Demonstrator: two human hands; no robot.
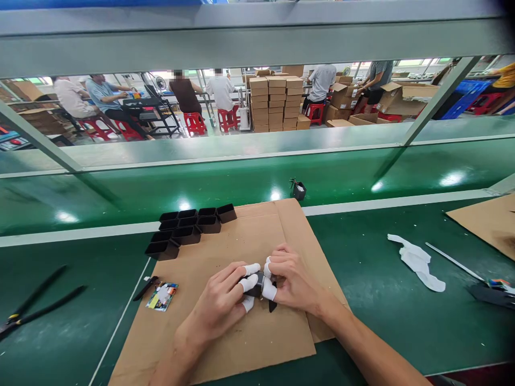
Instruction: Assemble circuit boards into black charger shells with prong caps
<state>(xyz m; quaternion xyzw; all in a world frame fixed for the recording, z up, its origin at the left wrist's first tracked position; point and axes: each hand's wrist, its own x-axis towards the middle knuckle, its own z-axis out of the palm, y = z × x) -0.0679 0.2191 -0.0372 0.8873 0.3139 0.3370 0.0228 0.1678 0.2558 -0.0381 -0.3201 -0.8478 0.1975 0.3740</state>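
Observation:
Between my hands is a small black box-shaped part (255, 289), held low over a brown cardboard sheet (225, 343). My left hand (225, 297) grips its left side, with white covers on several fingertips. From the right, my right hand (287, 279) pinches the part's end, its fingertips covered in white too. A flat black piece (272, 305) shows just below the right fingertips; whether it is joined to the part I cannot tell. Fingers hide much of the part. Several open black boxes (187, 235) stand in rows at the sheet's far left corner.
Left of my hands lie a small colourful packet (162, 296) and a black-handled tool (145, 288). Long-handled pliers (36, 300) rest far left. White crumpled material (418, 262) and a thin rod (454, 261) lie right. A small black container (299, 191) sits beyond the cardboard.

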